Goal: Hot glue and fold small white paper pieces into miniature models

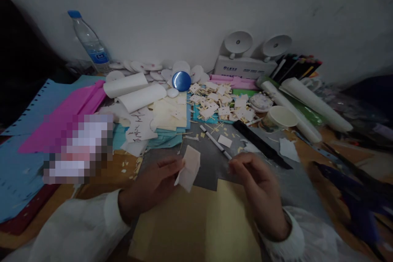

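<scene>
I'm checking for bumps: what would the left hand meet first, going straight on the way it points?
Beyond the paper piece it holds, the left hand would probably meet the white pen first, though depth is unclear.

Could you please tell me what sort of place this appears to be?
It looks like a craft workspace, perhaps at home or in a small workshop: a cluttered table with a heap of paper pieces, coloured sheets and pens.
</scene>
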A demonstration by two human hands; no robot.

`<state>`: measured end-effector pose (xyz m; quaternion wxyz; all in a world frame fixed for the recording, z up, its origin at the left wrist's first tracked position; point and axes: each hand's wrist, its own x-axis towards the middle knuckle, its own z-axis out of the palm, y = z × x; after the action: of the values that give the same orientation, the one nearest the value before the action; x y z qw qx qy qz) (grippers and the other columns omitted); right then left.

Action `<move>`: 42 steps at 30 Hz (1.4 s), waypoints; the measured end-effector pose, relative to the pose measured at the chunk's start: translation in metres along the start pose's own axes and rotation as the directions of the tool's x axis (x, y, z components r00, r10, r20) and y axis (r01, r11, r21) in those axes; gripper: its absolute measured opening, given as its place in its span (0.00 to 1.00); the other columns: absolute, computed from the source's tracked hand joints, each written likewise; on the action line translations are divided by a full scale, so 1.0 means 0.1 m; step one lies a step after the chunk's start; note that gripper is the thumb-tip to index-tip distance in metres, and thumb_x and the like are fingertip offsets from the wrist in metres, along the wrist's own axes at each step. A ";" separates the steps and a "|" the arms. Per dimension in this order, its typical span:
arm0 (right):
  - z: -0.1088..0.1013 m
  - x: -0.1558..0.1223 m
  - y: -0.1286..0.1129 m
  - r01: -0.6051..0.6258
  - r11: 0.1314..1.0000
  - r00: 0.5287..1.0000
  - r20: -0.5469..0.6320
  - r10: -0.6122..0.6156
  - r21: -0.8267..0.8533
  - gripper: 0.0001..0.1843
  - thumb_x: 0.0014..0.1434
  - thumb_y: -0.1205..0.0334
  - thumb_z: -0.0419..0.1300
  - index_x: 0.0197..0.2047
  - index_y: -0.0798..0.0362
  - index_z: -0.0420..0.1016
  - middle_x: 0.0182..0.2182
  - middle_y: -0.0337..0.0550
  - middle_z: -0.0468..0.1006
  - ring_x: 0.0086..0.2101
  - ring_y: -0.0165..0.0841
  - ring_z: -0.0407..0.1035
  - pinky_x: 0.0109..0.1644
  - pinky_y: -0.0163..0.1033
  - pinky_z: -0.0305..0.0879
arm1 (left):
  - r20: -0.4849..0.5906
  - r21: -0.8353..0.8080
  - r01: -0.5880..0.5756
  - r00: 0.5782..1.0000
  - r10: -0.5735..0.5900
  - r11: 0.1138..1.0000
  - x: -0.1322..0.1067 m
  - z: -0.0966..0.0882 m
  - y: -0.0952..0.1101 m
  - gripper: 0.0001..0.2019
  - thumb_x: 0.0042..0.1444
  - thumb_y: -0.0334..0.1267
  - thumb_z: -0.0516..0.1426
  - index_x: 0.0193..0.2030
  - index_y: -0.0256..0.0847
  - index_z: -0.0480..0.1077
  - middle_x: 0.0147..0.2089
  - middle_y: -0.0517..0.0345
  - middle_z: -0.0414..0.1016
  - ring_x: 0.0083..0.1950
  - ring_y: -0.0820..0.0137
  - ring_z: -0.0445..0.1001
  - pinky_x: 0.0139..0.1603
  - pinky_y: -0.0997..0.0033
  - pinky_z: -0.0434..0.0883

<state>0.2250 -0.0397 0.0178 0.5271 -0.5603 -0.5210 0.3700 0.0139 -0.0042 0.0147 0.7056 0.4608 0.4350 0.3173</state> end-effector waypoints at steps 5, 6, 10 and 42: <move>0.15 -0.09 0.00 -0.197 0.959 0.934 0.335 0.122 0.202 0.13 0.59 0.49 0.58 0.35 0.51 0.71 0.26 0.37 0.71 0.26 0.28 0.66 0.30 0.33 0.66 | 0.108 -0.248 0.173 0.983 -0.151 0.953 -0.04 0.07 -0.09 0.13 0.44 0.40 0.67 0.36 0.38 0.74 0.34 0.58 0.76 0.35 0.71 0.73 0.37 0.73 0.68; 0.18 -0.11 0.01 -0.244 0.943 0.920 0.363 0.151 0.227 0.13 0.59 0.49 0.59 0.35 0.51 0.70 0.27 0.37 0.71 0.26 0.28 0.66 0.30 0.33 0.66 | 0.127 -0.223 0.176 0.980 -0.151 0.959 -0.05 0.08 -0.09 0.13 0.44 0.39 0.67 0.37 0.38 0.74 0.35 0.58 0.76 0.36 0.71 0.73 0.37 0.73 0.67; 0.20 -0.12 0.05 -0.329 0.918 0.896 0.378 0.230 0.220 0.15 0.56 0.47 0.61 0.33 0.51 0.69 0.27 0.36 0.68 0.27 0.27 0.64 0.29 0.31 0.62 | 0.180 -0.084 0.148 0.975 -0.131 0.985 -0.07 0.07 -0.06 0.11 0.47 0.38 0.66 0.36 0.38 0.71 0.35 0.59 0.75 0.38 0.70 0.73 0.40 0.71 0.68; 0.17 -0.12 0.06 -0.111 0.993 0.905 0.409 0.115 -0.032 0.10 0.56 0.57 0.62 0.28 0.53 0.70 0.22 0.36 0.70 0.23 0.26 0.64 0.25 0.29 0.58 | 0.120 0.097 0.104 0.986 -0.115 0.990 -0.04 0.01 -0.05 0.07 0.47 0.39 0.64 0.28 0.36 0.76 0.26 0.59 0.78 0.29 0.72 0.75 0.31 0.75 0.70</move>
<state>0.2079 -0.0476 0.0077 0.3816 -0.5014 -0.5880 0.5071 0.0135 -0.0099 0.0119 0.7263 0.4867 0.4282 0.2284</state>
